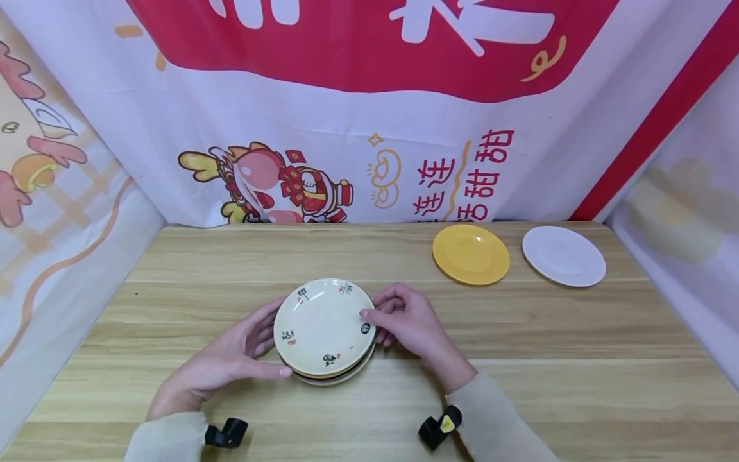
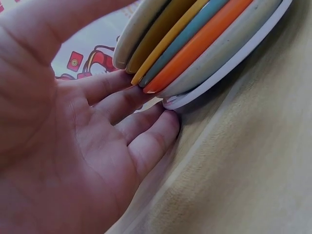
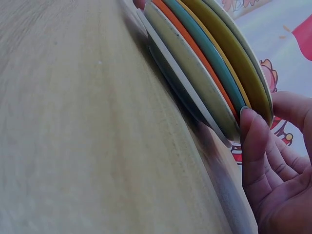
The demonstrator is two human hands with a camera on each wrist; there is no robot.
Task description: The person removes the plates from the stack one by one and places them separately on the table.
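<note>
A stack of plates [image 1: 326,327] is between the two hands, with a cream plate on top that has small black and red motifs round its rim. From the side, its mustard, yellow, teal [image 3: 222,61], orange [image 2: 204,46] and pale layers show above a white bottom plate [image 2: 234,73]. The left hand [image 1: 231,359] spans the left side, its nearly straight fingers against the rims and its thumb at the front edge. On the right side, the right hand [image 1: 412,321] pinches the upper plates, thumb over the top rim and a fingertip against the edges below.
A yellow plate [image 1: 470,255] and a white plate [image 1: 564,256] lie apart at the back right of the wooden table [image 1: 577,398]. Behind them hangs a printed cloth [image 1: 358,115], and more cloth borders both sides.
</note>
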